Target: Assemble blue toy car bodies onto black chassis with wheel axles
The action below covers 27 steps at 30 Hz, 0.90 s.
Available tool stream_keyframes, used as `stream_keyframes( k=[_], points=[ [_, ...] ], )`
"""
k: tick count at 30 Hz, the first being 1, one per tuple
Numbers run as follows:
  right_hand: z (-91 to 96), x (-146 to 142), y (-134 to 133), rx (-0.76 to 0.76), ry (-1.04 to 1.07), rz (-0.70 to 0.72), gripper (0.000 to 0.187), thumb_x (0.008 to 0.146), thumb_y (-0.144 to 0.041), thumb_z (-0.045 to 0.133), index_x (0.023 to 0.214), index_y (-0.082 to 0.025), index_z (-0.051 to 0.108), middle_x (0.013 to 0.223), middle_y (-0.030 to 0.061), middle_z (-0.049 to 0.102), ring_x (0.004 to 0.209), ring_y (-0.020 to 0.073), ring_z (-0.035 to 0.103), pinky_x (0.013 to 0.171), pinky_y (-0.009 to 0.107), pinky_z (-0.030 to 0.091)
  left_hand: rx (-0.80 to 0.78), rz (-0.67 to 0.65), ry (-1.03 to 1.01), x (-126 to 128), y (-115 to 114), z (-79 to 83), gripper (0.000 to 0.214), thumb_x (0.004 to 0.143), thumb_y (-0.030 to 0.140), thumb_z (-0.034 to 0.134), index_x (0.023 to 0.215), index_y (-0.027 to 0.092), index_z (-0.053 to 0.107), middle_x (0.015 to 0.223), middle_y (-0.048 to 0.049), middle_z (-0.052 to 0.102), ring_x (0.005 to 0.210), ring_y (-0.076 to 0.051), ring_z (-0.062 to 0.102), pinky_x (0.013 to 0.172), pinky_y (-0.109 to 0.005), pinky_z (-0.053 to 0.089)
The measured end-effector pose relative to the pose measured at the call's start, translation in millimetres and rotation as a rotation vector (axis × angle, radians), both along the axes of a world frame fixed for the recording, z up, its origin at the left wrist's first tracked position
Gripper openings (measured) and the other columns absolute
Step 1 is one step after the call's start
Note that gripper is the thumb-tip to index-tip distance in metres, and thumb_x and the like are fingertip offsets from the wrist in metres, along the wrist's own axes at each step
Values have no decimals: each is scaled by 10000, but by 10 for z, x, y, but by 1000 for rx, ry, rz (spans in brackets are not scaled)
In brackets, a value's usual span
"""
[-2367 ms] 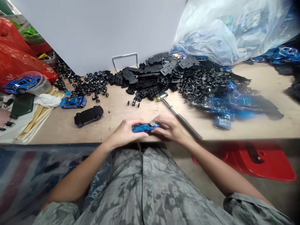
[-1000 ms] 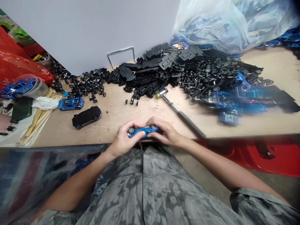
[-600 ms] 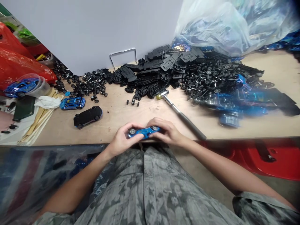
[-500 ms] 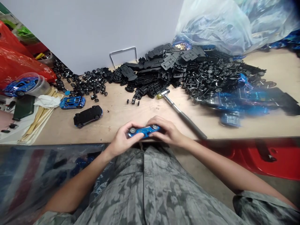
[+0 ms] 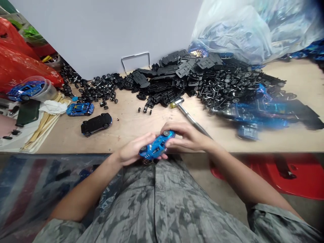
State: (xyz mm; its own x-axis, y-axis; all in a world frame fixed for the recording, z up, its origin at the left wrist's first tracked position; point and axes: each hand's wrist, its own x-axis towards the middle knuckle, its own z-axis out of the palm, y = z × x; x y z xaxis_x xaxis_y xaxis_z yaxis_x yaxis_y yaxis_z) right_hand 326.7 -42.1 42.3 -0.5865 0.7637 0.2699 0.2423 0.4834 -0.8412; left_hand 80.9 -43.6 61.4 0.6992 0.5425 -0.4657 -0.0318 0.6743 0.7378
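Above the near edge of the desk (image 5: 126, 138), a blue toy car (image 5: 157, 146) sits wheeled and whole between both hands.
The left hand (image 5: 134, 150) and right hand (image 5: 186, 138) both grip it closed, fingers wrapped around its body. Farther off, loose black chassis and wheels (image 5: 202, 84) remain heaped, while a black toy car (image 5: 96, 124) and a second blue car (image 5: 80, 109) lie assembled at left.

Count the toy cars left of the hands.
3: a blue car by the clear cup, another blue car and a black car on the bench. Clutter may hide others.
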Motion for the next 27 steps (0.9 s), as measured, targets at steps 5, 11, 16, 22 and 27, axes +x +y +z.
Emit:
stream_keyframes(
  k=[5,11,16,22,27],
  points=[
    [77,-165,-54,457,-27,-468,561,946,-424,705,1464,-277,546,1263,139,639,1155,282,629,1011,470,555,-130,328,-135,150,27,-45,506,939,519,671,1342,213,644,1095,-118,797,895,-260,789,819,-367,612],
    [-129,-414,-339,707,-179,-369,785,950,-222,695,1634,-170,313,983,110,652,999,278,653,903,475,607,-215,557,-340,400,-4,-147,539,1021,506,529,1280,66,705,1219,-192,764,1221,-318,698,1119,-448,507],
    [-180,-441,-344,791,-151,-379,700,948,-54,606,1601,-201,398,906,67,632,892,214,655,990,559,588,-253,558,-438,471,-4,-136,582,1083,460,358,1320,38,681,1234,-198,757,1285,-305,661,1162,-430,465],
    [-35,-432,-391,861,-96,-464,633,933,-20,618,1515,-255,536,885,40,639,878,181,658,1003,562,605,-312,644,-475,479,-36,-119,484,1080,420,423,1286,86,706,1220,-138,771,1182,-233,708,1102,-335,499],
    [-17,-448,-376,928,-212,-420,614,956,-44,595,1534,-233,511,905,54,664,914,193,674,1063,591,561,-317,614,-548,450,-50,-149,532,1068,481,436,1282,79,712,1232,-161,762,1190,-246,705,1099,-337,499]
  ],
)
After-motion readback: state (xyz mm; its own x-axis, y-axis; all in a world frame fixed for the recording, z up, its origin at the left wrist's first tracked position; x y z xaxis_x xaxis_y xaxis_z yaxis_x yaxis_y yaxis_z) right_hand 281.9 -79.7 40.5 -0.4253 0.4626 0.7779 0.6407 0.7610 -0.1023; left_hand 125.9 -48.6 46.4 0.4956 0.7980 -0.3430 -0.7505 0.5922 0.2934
